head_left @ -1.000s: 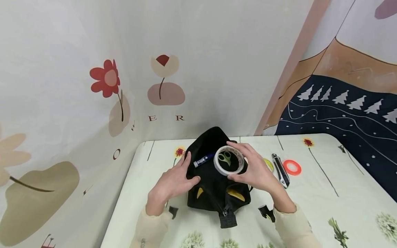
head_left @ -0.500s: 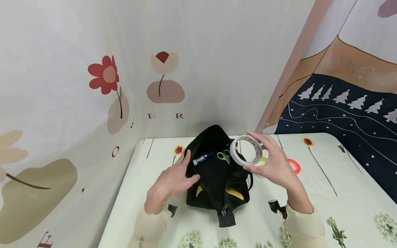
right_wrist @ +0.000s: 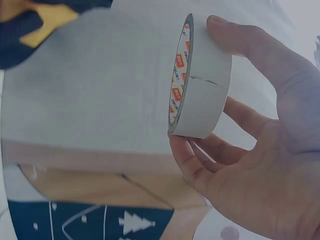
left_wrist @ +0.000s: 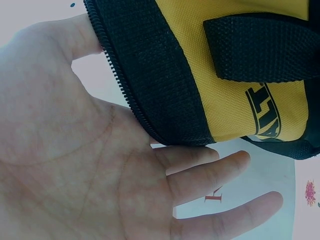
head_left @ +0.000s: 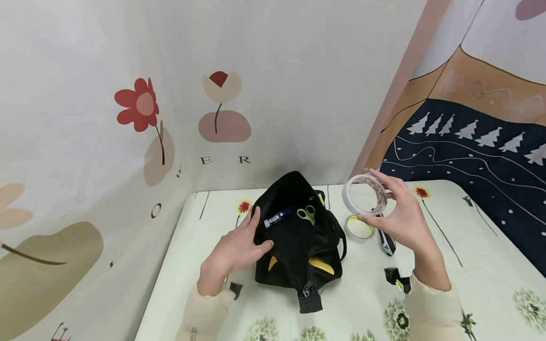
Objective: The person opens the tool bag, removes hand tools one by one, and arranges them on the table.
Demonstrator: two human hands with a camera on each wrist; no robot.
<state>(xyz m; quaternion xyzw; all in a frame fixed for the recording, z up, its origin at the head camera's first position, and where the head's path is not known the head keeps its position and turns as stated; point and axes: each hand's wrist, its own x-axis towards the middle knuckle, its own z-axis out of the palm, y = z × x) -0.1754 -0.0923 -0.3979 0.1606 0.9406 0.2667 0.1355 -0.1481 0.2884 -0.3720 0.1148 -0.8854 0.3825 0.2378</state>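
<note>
My right hand (head_left: 405, 213) pinches a roll of white tape (head_left: 347, 195) by its outer rim, thumb and fingers on opposite sides. It is held in the air, right of an unzipped black and yellow tool bag (head_left: 290, 251). In the right wrist view the roll of tape (right_wrist: 207, 85) shows printed labels inside its core. My left hand (head_left: 234, 251) rests against the bag's left edge, fingers straight. The left wrist view shows the zipper edge of the bag (left_wrist: 155, 75) lying over the thumb and index finger. Inside the bag are a blue glue stick (head_left: 277, 218) and green-handled scissors (head_left: 307, 215).
Under the raised roll, a clear and yellow tape roll (head_left: 349, 232) lies on the flower-patterned table (head_left: 426, 265). A utility knife (head_left: 388, 245) is beside it, partly hidden by the right hand. A printed curtain (head_left: 298, 94) stands behind the table.
The right hand has carried the white tape roll from above the bag's opening to the right, over the clear and yellow tape. The left hand stays on the bag. The orange tape is now hidden.
</note>
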